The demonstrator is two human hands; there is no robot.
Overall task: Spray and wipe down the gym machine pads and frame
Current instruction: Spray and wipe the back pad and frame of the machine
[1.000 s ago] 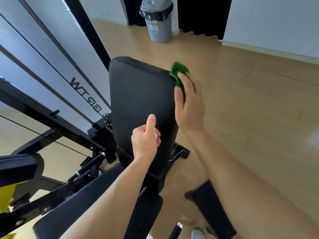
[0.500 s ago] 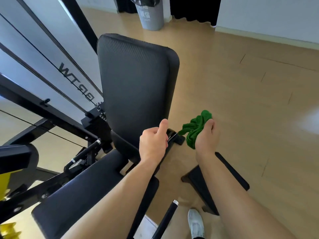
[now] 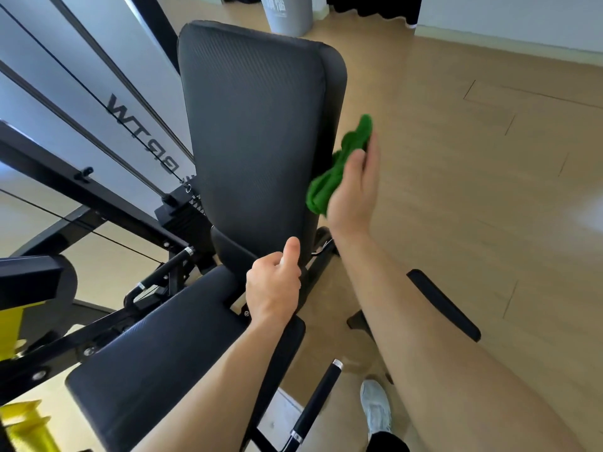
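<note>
head view, looking down. right hand (image 3: 354, 190) grips a bunched green cloth (image 3: 328, 182), thumb over it, and holds it against the right edge of the upright black back pad (image 3: 254, 132), about halfway up. left hand (image 3: 272, 285) is curled, thumb up, at the foot of the back pad, just above the seat pad (image 3: 156, 357); i cannot tell whether its fingers hold anything. a grey bin (image 3: 287, 14) stands behind the pad on the wood floor (image 3: 456, 158).

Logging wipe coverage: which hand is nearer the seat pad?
Left. Left hand hovers over the seat pad, at its far end; right hand holds the green cloth beside the back pad.
</note>
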